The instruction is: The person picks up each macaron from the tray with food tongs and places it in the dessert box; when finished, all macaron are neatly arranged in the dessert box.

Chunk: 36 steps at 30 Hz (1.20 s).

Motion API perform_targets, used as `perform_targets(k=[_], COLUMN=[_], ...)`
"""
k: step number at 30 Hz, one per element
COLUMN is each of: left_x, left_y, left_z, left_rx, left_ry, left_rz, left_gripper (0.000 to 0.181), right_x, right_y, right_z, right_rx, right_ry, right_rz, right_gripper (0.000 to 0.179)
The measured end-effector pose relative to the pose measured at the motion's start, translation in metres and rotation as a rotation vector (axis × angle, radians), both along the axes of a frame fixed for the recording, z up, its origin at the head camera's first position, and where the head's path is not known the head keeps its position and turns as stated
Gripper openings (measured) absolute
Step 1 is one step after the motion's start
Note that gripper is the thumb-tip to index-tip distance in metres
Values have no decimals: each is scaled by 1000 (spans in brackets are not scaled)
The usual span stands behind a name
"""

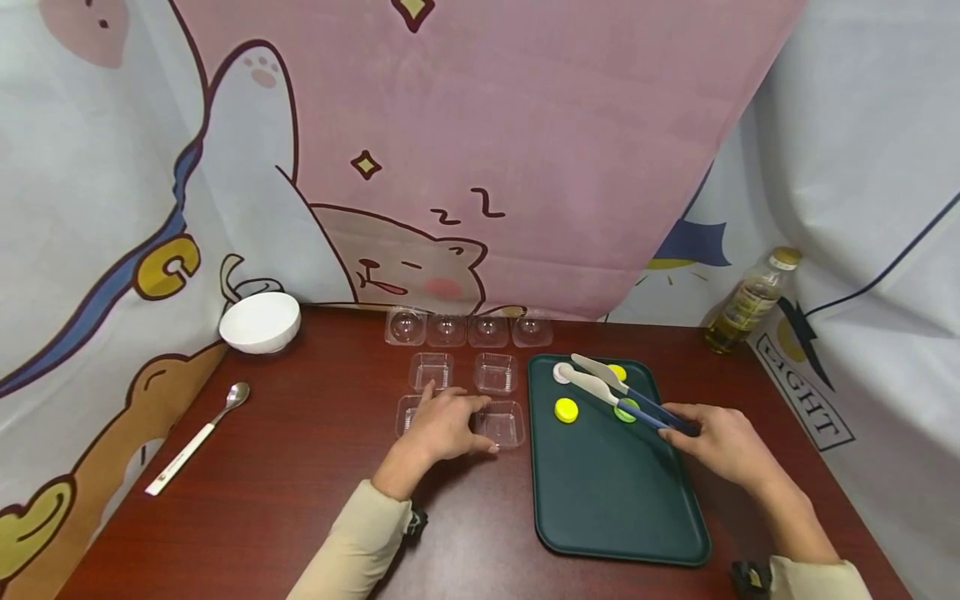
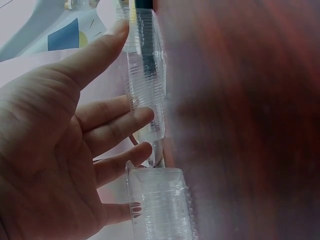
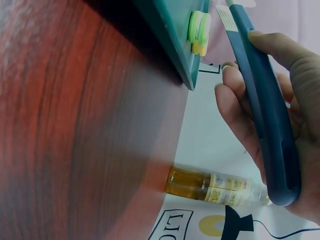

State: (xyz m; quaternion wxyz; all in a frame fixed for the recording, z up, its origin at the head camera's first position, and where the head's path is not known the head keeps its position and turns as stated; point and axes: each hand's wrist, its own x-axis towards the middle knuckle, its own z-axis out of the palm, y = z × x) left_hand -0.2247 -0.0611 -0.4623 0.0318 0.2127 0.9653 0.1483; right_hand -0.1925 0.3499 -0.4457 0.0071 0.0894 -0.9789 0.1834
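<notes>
Gripping blue-handled tongs [image 1: 641, 415] in the right hand [image 1: 716, 437], over the dark green tray [image 1: 607, 492] just left of that grip. Pointing the pale flat tips away from the grip, forward and leftward, with the long axis slanting across the tray's far half and the two arms slightly parted. Reaching close to a white macaron-like disc [image 1: 559, 372], contact unclear. Crossing above a green disc [image 1: 624, 418], with a yellow disc [image 1: 566, 410] left of the arms and another beyond. Spreading the left hand [image 1: 444, 423] loosely, holding nothing, among clear square plastic containers [image 1: 506, 425] well left of the tongs; in a row beyond, domed clear lids [image 1: 487, 331]. Reading "LIGHT" on the printed white cloth [image 1: 877, 350] right of the grip, and "z Z" on the pink cloth [image 1: 525, 100] ahead. Too small to read, the label on the yellow-capped bottle [image 1: 750, 304], beyond and right of the grip. Underneath, a reddish-brown wood-grain table [image 1: 315, 433]; far left of both hands, a white bowl [image 1: 260, 322] and white-handled spoon [image 1: 197, 442].
</notes>
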Motion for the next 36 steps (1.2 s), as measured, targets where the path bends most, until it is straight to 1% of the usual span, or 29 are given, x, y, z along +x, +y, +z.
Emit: perform_targets(k=[7,16,21,29,36], left_x=[-1,-3,-2,0,2], left_y=[0,1,2,1,1], left_z=[2,2,2,1,-1], left_rx=[-2,-14,-20,-18,-24], left_ry=[13,6,-4,1,-16], left_rz=[1,7,3,-2,2], left_gripper=[79,80,81,82,83], right_x=[-4,-6,-6,-3,-2], right_y=[-2,-7,-6,-4,-4], right_z=[1,-2,-3,-5,-6], right_rx=[18,10,5,-9,-7], right_ry=[-4,-45,-40,-26,-17], right_rz=[6,-6,4,14,17], right_gripper=[47,47,47,46,45])
